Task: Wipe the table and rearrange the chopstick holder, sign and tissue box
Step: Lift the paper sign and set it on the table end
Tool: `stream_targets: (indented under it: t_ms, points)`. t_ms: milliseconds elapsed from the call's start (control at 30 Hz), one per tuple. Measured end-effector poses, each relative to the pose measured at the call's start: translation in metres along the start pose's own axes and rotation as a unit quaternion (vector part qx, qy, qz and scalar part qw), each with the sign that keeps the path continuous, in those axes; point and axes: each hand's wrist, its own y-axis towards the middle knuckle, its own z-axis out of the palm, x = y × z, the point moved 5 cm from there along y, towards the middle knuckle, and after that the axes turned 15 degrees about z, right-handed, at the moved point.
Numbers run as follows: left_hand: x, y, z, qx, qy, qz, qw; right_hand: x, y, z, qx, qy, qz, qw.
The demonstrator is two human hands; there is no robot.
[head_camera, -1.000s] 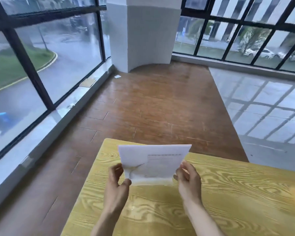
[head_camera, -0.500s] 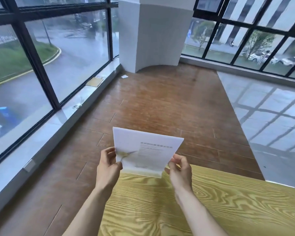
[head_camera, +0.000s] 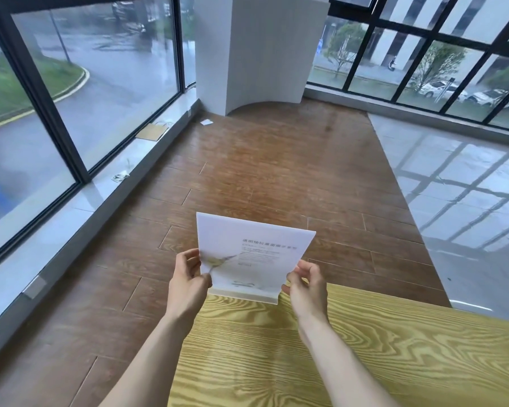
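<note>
The sign (head_camera: 254,254), a white upright card with small grey print and a faint picture, stands at the far left corner of the yellow wood-grain table (head_camera: 350,353). My left hand (head_camera: 188,282) pinches its left edge. My right hand (head_camera: 306,284) pinches its lower right corner. The sign's base rests at or just above the table's far edge; I cannot tell which. The chopstick holder and tissue box are out of view.
Brown plank floor (head_camera: 276,177) lies beyond the table, grey glossy tiles (head_camera: 465,183) to the right. A white pillar (head_camera: 262,48) stands ahead. Window walls run along the left and back, with a low sill (head_camera: 80,201) holding a brown paper bag (head_camera: 152,131).
Both hands carried the sign from the table's middle area out to its far left corner. The view swung right and up.
</note>
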Motion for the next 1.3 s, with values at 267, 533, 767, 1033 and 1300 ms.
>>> stream_targets:
  t_ms: [267, 533, 767, 1033, 1300]
  points:
    - [-0.007, -0.007, 0.004, 0.006, 0.021, -0.001, 1.000, 0.000, 0.001, -0.001, 0.010, -0.030, 0.008, 0.999]
    - [-0.019, -0.021, 0.003, 0.004, 0.075, 0.003, 0.997, 0.003, -0.002, -0.011, 0.000, -0.066, 0.001, 0.998]
    - [-0.027, -0.056, 0.021, 0.026, 0.154, 0.007, 0.988, -0.006, -0.011, -0.044, 0.031, -0.167, 0.005, 0.985]
    - [-0.042, -0.129, 0.104, 0.140, 0.215, 0.050, 0.965, -0.023, -0.030, -0.145, 0.030, -0.288, -0.009, 0.957]
    - [-0.054, -0.232, 0.256, 0.306, 0.265, 0.100, 0.909, -0.050, -0.037, -0.329, -0.063, -0.310, 0.020, 0.948]
